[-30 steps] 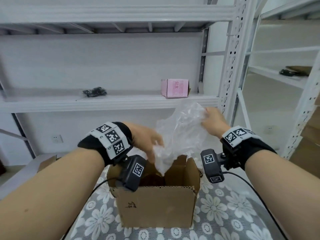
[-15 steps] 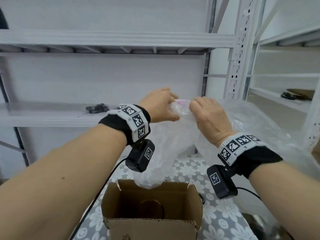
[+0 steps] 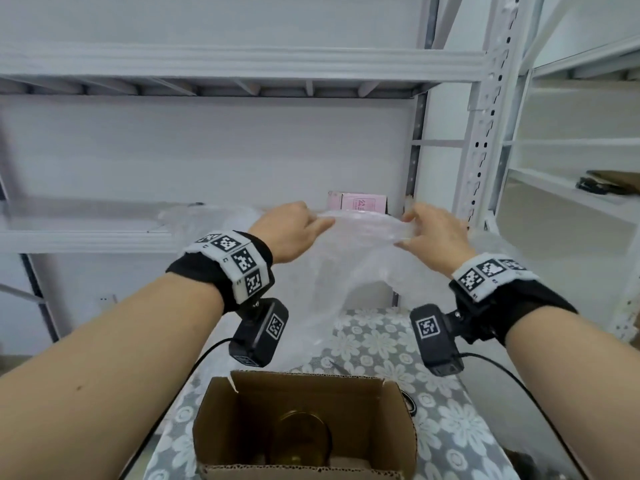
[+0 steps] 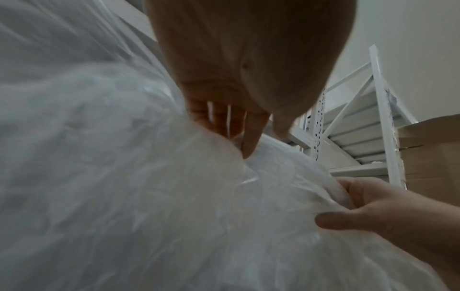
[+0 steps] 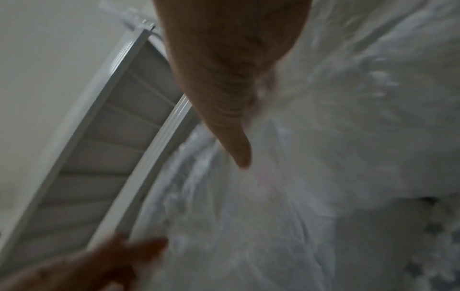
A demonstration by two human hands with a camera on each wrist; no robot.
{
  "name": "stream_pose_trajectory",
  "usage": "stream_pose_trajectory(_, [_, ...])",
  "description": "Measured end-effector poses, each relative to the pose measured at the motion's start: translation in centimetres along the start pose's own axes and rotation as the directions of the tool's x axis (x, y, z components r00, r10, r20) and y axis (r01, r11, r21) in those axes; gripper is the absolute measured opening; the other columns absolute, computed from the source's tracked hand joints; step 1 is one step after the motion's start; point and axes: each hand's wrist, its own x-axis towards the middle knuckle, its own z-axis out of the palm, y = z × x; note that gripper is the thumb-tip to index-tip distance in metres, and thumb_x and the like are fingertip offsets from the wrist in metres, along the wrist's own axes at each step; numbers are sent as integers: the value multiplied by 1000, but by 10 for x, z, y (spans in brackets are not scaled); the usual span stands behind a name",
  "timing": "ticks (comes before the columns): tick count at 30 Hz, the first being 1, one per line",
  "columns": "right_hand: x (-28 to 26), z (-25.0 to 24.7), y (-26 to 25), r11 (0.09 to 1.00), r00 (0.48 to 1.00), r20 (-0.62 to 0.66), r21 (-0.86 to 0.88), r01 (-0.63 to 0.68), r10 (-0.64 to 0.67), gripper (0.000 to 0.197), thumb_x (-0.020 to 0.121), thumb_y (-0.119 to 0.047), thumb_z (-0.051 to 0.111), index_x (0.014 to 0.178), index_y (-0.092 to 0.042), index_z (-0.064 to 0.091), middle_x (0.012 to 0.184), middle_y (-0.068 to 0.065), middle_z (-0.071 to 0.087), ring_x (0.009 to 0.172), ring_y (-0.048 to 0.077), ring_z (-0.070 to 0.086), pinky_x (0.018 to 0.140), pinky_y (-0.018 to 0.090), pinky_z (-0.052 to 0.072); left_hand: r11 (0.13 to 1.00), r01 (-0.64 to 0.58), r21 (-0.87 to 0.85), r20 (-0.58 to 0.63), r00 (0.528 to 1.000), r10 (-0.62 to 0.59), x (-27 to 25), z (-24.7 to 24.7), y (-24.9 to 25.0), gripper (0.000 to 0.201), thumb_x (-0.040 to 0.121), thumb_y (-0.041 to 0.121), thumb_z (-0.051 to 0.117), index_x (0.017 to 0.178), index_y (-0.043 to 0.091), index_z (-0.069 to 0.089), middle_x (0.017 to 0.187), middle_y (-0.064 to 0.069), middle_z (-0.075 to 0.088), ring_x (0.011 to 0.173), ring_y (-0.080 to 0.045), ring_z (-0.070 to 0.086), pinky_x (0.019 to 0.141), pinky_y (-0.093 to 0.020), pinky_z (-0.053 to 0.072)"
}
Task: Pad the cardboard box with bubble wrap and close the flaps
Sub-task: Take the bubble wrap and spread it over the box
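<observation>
bubble wrap held up over the box

left hand (image 3: 290,230) & right hand (image 3: 437,233) each pinch the top edge of the bubble wrap (image 3: 349,258) w/ curled fingers. sheet's clear, crinkly (blurry in wrist views), hanging above the open cardboard box (image 3: 304,420) on the floral cloth (image 3: 446,410).

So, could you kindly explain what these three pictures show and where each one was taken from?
No machine here: a person works bare-handed, wearing cameras. The wide picture comes from a head camera; the two dim ones look along each wrist at the fingers. The left hand and right hand each pinch the top edge of a sheet of bubble wrap, held up and spread between them. Below, on a flowered tablecloth, stands an open cardboard box with a round golden object inside. A pink box sits on the shelf behind.
</observation>
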Motion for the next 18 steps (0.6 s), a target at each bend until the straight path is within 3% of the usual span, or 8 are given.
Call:
stream_pose_trajectory(2, [1,-3,-4,975,969,245,207,-79,26,28,74,-22,78,92,-17,57,81,-3,52,73,16,51,62,26,41,999,5,-52,-137,990,-12,2,0,-4,36,95,34,49,88,7,71,99,-12,67,93,-31,60,78,-33,45])
stream_pose_trajectory(6, [-1,-2,1,979,937,341,153,-138,78,43,75,-8,76,56,-16,37,59,-2,39,51,13,36,47,24,27,994,54,-98,-275,958,-79,0,-2,-18,8,83,17,69,84,12,74,91,-6,71,89,-23,63,76,-28,44])
stream_pose_trajectory(7, [-2,-2,4,972,941,323,170,-162,100,44,74,-7,76,55,-14,37,58,1,41,51,16,37,47,24,28,990,75,-116,-288,952,-105,-1,-2,-22,4,81,11,68,82,12,71,91,-7,70,90,-25,63,77,-30,45])
stream_pose_trajectory(9, [-4,0,11,933,940,319,288,-216,119,25,73,-6,77,62,-7,54,62,7,54,56,18,49,50,23,36,979,144,-142,-287,941,-180,-1,4,-31,17,80,-3,59,87,13,60,92,-11,67,88,-29,60,74,-33,44])
stream_pose_trajectory(10, [-7,-1,12,894,933,345,379,-240,103,14,74,-5,76,72,-1,63,66,9,62,58,18,57,52,23,44,970,194,-149,-266,937,-228,-1,7,-35,24,80,-7,54,93,13,53,91,-13,64,86,-31,57,71,-34,43])
stream_pose_trajectory(12, [-15,-2,11,755,897,439,573,-318,45,15,78,0,72,87,10,65,76,13,69,63,16,67,58,21,56,952,273,-139,-233,925,-299,-4,14,-41,32,81,-11,47,106,9,45,90,-14,58,84,-33,55,69,-37,42])
stream_pose_trajectory(15, [-22,-3,10,567,856,516,706,-424,-3,14,84,-4,65,91,8,61,78,16,70,69,20,72,68,26,60,940,334,-69,-227,912,-341,-8,16,-47,33,83,-8,42,109,8,53,96,-16,61,94,-36,58,78,-40,45])
stream_pose_trajectory(18, [-24,-2,11,557,871,491,729,-398,-21,18,91,-13,58,94,5,59,70,16,68,77,26,73,79,35,59,936,351,-27,-177,920,-350,-7,20,-49,26,82,-3,50,90,16,66,104,-12,68,100,-32,62,86,-38,49])
